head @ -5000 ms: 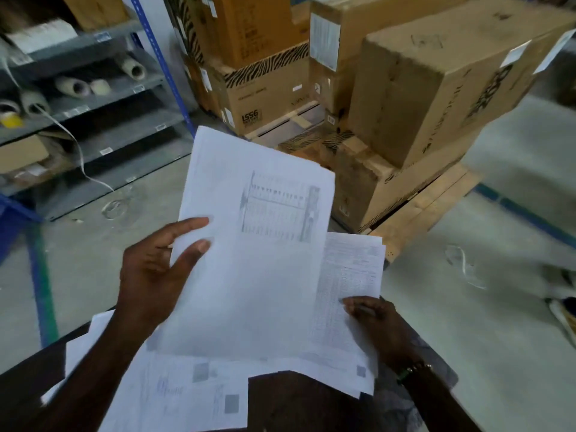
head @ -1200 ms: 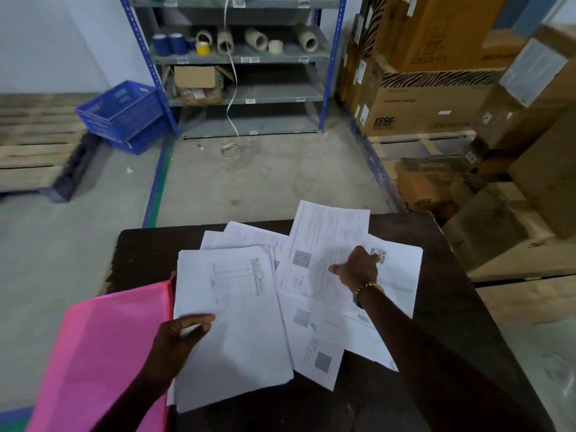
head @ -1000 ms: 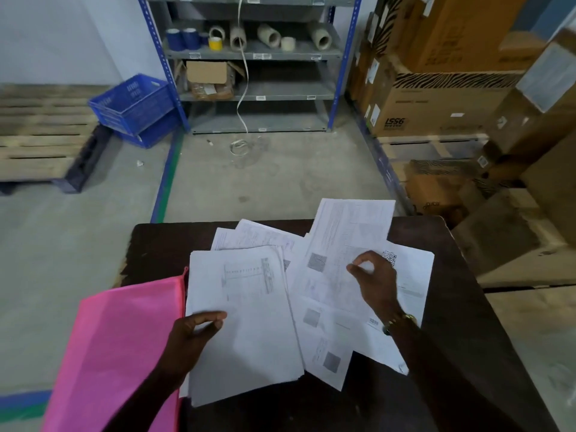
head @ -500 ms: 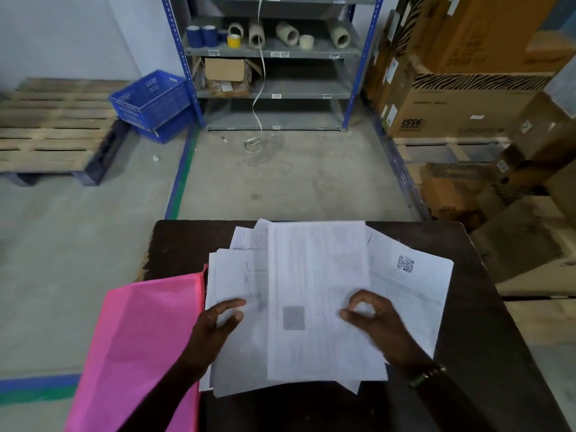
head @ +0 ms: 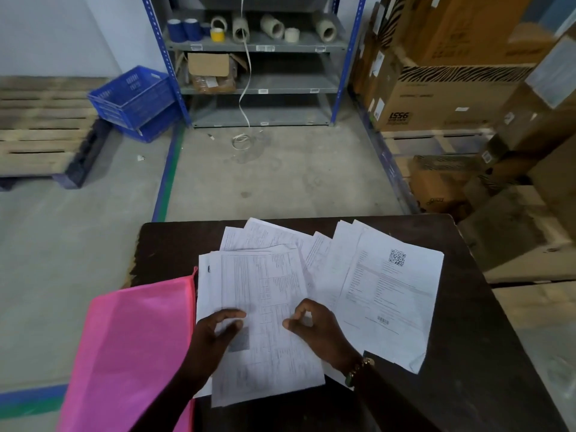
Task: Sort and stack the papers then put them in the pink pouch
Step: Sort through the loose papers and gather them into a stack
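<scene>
A stack of printed papers lies on the dark table. My left hand rests flat on the stack's lower left part. My right hand pinches the right edge of the top sheet between thumb and forefinger. More loose sheets fan out behind the stack. To the right lies a sheet with a QR code. The pink pouch lies flat at the table's left, touching the stack's left edge and hanging over the table's side.
Beyond the table is concrete floor, with a blue metal rack holding tape rolls. A blue crate and a wooden pallet are at the left. Stacked cardboard boxes stand close on the right.
My right hand has carried a sheet from the loose pile on the right and laid it on the stack under my left hand. The view has shifted left and down.
</scene>
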### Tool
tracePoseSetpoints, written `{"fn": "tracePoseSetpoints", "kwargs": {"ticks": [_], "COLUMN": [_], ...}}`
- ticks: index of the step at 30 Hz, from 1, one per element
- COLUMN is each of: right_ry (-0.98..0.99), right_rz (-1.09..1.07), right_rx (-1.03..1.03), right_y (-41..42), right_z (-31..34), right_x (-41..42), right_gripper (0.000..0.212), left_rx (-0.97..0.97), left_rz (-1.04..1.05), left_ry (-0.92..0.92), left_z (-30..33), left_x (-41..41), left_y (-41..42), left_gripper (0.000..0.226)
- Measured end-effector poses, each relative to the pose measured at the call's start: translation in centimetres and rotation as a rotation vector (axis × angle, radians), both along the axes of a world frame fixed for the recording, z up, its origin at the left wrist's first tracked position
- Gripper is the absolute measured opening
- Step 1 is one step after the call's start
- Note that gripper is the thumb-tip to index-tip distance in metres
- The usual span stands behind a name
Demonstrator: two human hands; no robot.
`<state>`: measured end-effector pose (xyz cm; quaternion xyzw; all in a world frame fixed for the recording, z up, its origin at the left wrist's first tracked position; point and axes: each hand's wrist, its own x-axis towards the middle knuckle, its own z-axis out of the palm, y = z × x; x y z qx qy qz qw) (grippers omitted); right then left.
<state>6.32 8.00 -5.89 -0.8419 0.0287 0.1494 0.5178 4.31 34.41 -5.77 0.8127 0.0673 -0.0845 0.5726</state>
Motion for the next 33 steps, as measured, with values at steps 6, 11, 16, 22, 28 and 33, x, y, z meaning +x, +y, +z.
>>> {"fn": "tracePoseSetpoints", "kwargs": {"ticks": [6, 11, 16, 22, 28, 33], "right_ry": [-0.254, -0.236, -0.157, -0.175, -0.200, -0.295], "right_rz": [-0.444, -0.614, -0.528, -0.477, -0.476, -0.406], "right_rx": [-0.313, -0.611, -0.545, -0.232, 0.023, 0.076], "right_y": [-10.6, -20.6, -24.9, -23.6, -21.5, -21.4], "right_z": [1.0, 0.4, -0.7, -0.2, 1.3, 5.6], "right_x": [1.3, 2.6, 4.7, 5.3, 3.3, 1.6], "right_gripper": [0.034, 0.043, 0.034, 0.029, 0.018, 0.022], "left_rx": [-0.002, 0.067, 0.162, 0.115, 0.064, 0.067], "left_rz": [0.015, -0.016, -0.105, -0.102, -0.098, -0.117], "left_ry": [0.020, -0.015, -0.057, -0.012, 0.042, 0.057], "left_z": [-0.2, -0.7, -0.7, -0.3, 0.5, 1.1], "left_x": [0.5, 0.7, 1.2, 1.4, 1.5, 1.7], "left_y": [1.0, 1.9, 1.8, 1.1, 0.5, -0.2], "left_gripper": [0.019, 0.024, 0.028, 0.021, 0.022, 0.024]}}
